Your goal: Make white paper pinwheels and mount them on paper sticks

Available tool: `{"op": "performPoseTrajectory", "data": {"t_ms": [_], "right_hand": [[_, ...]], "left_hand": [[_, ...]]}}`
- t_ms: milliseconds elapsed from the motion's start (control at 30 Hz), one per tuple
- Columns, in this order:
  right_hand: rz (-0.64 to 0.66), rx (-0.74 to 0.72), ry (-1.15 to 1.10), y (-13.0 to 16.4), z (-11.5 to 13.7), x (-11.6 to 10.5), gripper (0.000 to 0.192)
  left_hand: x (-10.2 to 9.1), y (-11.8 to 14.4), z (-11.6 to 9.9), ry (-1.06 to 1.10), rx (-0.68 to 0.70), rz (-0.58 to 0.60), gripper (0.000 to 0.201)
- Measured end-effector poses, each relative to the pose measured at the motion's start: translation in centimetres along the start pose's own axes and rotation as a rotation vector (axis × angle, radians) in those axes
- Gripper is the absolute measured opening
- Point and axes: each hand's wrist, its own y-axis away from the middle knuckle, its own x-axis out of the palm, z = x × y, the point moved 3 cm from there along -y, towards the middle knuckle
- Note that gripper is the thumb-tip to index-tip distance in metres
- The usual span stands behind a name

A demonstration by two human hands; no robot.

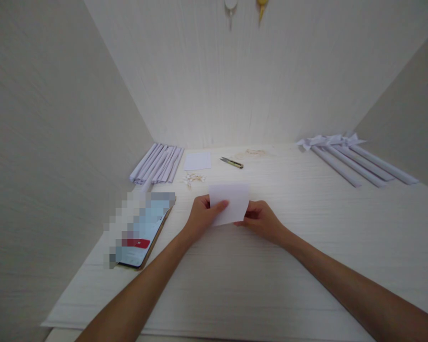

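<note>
1. Head view, hands. Left hand (203,216) and right hand (262,219) are both clamped on one small white paper sheet (230,203). The left thumb lies across the sheet's left edge; the right fingers pinch its lower right corner. The sheet is held just above the surface (306,266), centre of the frame, tilted up toward the camera.

2. Head view, step in hand. Judged from the grip, the sheet is being squared up for a fold or a roll. No crease shows on it yet. The next move would call for both edges kept aligned while the fingers shift, with even pressure so that the thin paper does not skew.

3. Head view, counts.
- Rolled paper tubes (157,164), back left: roughly eight, packed side by side; exact number cannot be told.
- Finished paper pinwheels on sticks (356,159), back right: four sticks, their folded heads bunched together.
- Spare flat paper square (197,161): one, well behind the hands.
- Utility knife (231,163): one, just beside the spare square.
- Small pile of pins (193,179): too small to count.
- Phone (142,232): one, left of the hands, screen lit, partly blurred.
- Two hooks on the back wall, at the top edge.
</note>
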Motion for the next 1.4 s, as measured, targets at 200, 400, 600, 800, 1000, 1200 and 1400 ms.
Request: {"op": "performPoseTrajectory", "data": {"t_ms": [200,400,600,800,1000,1200,1400], "right_hand": [[-0.078,0.021,0.028,0.0,0.4,-0.3,0.014],[-0.085,0.018,0.054,-0.1,0.6,-0.4,0.017],[-0.047,0.006,-0.020,-0.1,0.8,-0.1,0.024],[-0.096,0.012,-0.152,-0.2,0.1,-0.1,0.026],[-0.082,-0.026,-0.199,-0.1,0.0,-0.3,0.025],[-0.091,-0.023,-0.154,-0.1,0.2,-0.4,0.030],[-0.126,0.001,-0.072,-0.1,0.6,-0.2,0.030]], "left_hand": [[0.8,0.6,-0.2,-0.058,0.027,0.102,0.027],[1.9,0.9,-0.3,-0.019,-0.009,0.190,0.025],[2.1,1.0,-0.2,0.010,0.004,0.256,0.025],[1.7,0.8,0.3,0.079,0.038,0.252,0.029],[1.8,1.0,0.0,0.114,-0.015,0.234,0.026],[2.2,1.2,-0.3,0.010,0.001,0.274,0.029],[2.4,1.3,-0.3,-0.044,0.035,0.266,0.022]]}}
